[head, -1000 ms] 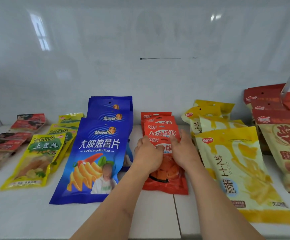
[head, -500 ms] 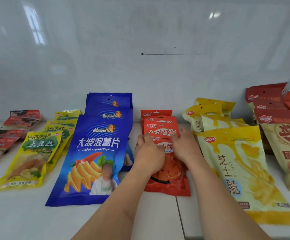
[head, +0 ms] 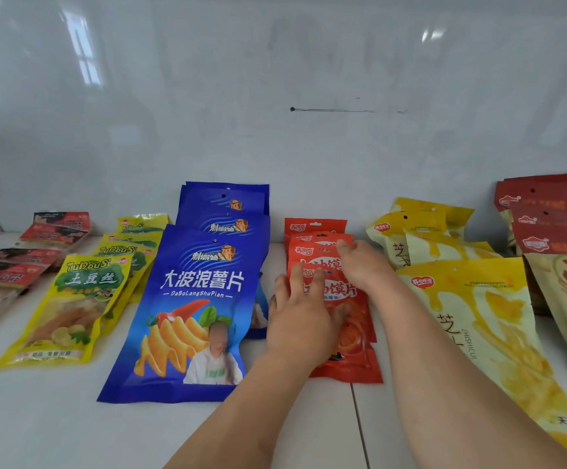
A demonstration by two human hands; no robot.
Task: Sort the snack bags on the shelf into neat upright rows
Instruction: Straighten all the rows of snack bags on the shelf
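Judging from how the packs lie, the sorting by kind looks mostly done, while the "upright" part is barely begun: every column on the white shelf (head: pixel 55 418) lies flat or leans back, shingled toward the wall.

Largest are the pale yellow bags (head: pixel 471 319) on the right, with "ZHISHICUI" legible along the front one. Beside them, at the far right edge, sit tan bags with dark red tops (head: pixel 559 245); their big characters are cut off. The blue bags (head: pixel 187 299) form a column reading "DaBoLangShuPian" under large white characters. Between blue and pale yellow lies the red-orange stack (head: pixel 353 360), the one in hand now. Left of the blue, smaller bright yellow packs (head: pixel 68 306) read "TuDouSi". Smallest are the dark red packets (head: pixel 21 265) at far left, lettering too blurred to read.

The left hand (head: pixel 304 319) rests flat on the red-orange stack, fingers spread, clasping nothing. The right hand (head: pixel 363 269) lies further back on the same stack; whether its grip pinches an upper pack's edge cannot be told.
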